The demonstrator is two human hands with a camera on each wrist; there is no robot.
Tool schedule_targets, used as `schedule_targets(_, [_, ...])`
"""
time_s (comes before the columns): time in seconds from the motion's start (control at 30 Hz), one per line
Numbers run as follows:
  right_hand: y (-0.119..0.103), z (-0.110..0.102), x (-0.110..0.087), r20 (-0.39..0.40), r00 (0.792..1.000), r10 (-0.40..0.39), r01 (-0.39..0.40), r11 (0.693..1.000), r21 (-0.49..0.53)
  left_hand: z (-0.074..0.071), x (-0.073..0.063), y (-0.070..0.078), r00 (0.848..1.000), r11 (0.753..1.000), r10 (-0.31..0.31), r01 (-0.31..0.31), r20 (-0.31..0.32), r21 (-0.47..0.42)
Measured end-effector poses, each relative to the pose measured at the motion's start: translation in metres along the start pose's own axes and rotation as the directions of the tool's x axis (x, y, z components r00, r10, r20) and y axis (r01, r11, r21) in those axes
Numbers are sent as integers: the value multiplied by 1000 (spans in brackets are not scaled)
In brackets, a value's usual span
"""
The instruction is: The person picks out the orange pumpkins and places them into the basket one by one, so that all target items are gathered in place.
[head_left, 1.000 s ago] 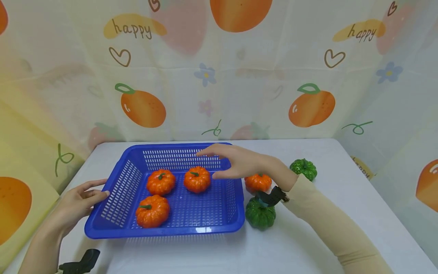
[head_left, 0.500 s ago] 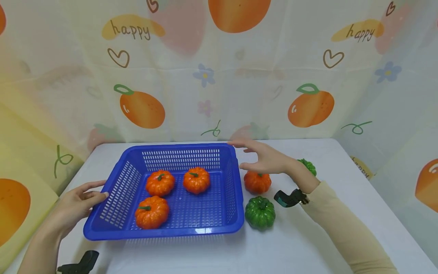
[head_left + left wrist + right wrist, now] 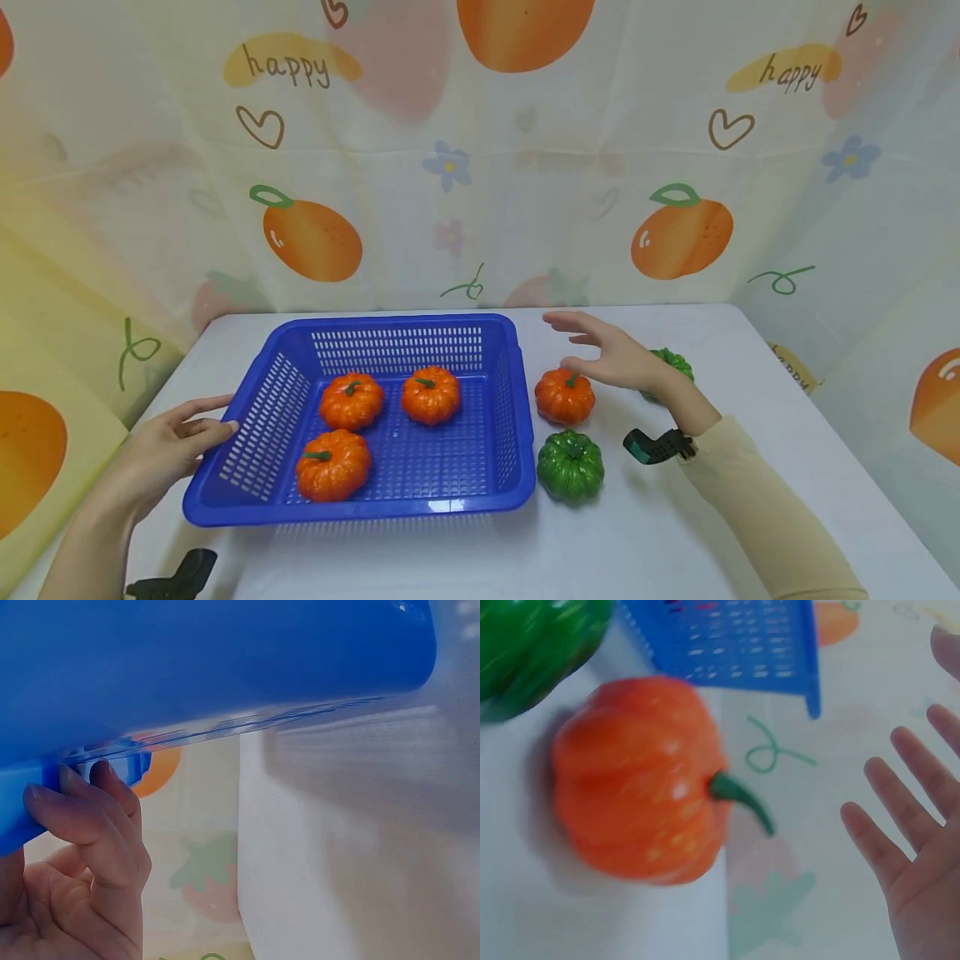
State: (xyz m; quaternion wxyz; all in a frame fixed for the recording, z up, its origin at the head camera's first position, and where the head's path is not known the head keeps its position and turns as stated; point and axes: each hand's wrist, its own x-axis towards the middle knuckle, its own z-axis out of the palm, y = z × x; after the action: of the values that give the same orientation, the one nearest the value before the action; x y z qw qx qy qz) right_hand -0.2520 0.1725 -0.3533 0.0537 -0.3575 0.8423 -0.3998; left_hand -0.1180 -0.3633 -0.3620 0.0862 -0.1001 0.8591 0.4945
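My left hand [image 3: 165, 446] grips the left rim of a blue plastic basket [image 3: 360, 511]; the left wrist view shows its curled fingers [image 3: 112, 855] against the basket's edge. Inside the basket lie three orange toy pumpkins: one at the back left [image 3: 351, 402], one at the back right [image 3: 431, 396] and one in front [image 3: 333, 467]. To the basket's right, my right hand [image 3: 618, 357] hovers with spread fingers just above another orange pumpkin [image 3: 562, 402]. In the right wrist view this pumpkin [image 3: 641, 784] is apart from the fingers, and nothing is held.
A green pumpkin [image 3: 570, 468] sits in front of the orange one, close to the basket's right side. Another green pumpkin [image 3: 675, 362], partly hidden by my right arm, stands farther back. All rest on a white table [image 3: 750, 400], with a printed curtain [image 3: 525, 208] behind.
My right hand has moved right, from over the basket to above the orange pumpkin outside it. The left hand keeps its grip, and the basket and pumpkins stay in place.
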Motion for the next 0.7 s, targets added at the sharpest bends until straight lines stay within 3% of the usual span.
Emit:
schedule_targets(0.2, [16,5,-10,-6,998,64,-63,998,30,0,0,0,1000,1000,8,-8,4,-7])
schedule_targets(0.4, [33,12,-18,10,999,54,-54,996,65,-1,0,-1,1000,1000,18,-17,8,-23])
schedule_targets(0.7, [49,21,-28,69,992,101,-107,989,98,-1,0,-2,1000,999,24,-23,6,-29])
